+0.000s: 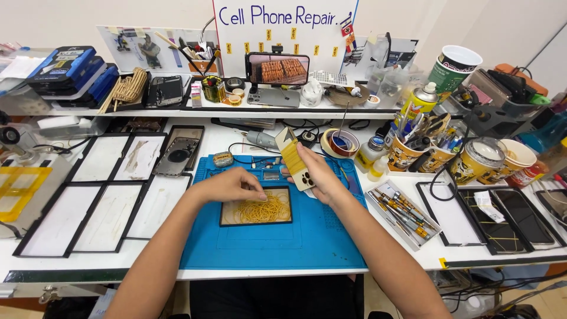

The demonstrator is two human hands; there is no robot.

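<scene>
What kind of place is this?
Probably a phone repair bench. A blue work mat lies under the hands, a tray of small screwdrivers sits beside it, and an opened phone back lies nearby.

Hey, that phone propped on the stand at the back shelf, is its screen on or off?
On. The phone on the stand shows a bright orange-brown image across its screen, unlike the dark phone lying further left on the shelf.

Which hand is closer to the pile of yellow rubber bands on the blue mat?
Left. The left hand rests at the upper edge of the rubber bands, fingertips touching the pile. The right hand is further right and above, holding a yellow phone case.
</scene>
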